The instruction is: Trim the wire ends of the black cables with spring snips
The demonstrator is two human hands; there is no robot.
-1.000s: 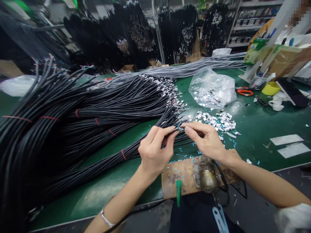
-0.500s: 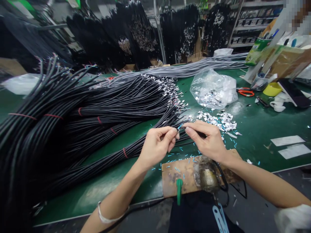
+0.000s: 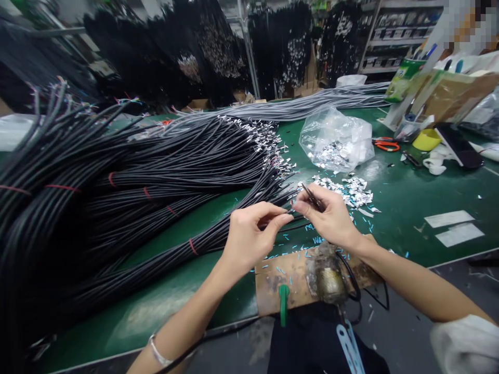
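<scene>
My left hand (image 3: 251, 236) is closed in a pinch on the end of a thin black cable (image 3: 289, 212). Close by its fingertips, my right hand (image 3: 329, 215) is closed round a pair of dark tweezers (image 3: 313, 197), whose slim points stick up past the forefinger. Thumb and forefinger of the right hand also meet near the cable's wire end, where a bit of red and blue shows; whether they grip it I cannot tell. Behind and left of the hands lies a tied bundle of black cables (image 3: 218, 234) with a red band.
Large bundles of black cables (image 3: 187, 174) cover the table's left. Foil scraps (image 3: 356, 192) and blue wire bits lie beyond my right hand, near a plastic bag (image 3: 337, 137) and orange-handled pliers (image 3: 385, 144). A wooden board (image 3: 268, 291) with a metal fixture (image 3: 331, 280) sits at the front edge.
The tweezers, earlier lying along my right palm, now point upward. My right hand has turned and the left fingers are straighter. The whole view has shifted slightly.
</scene>
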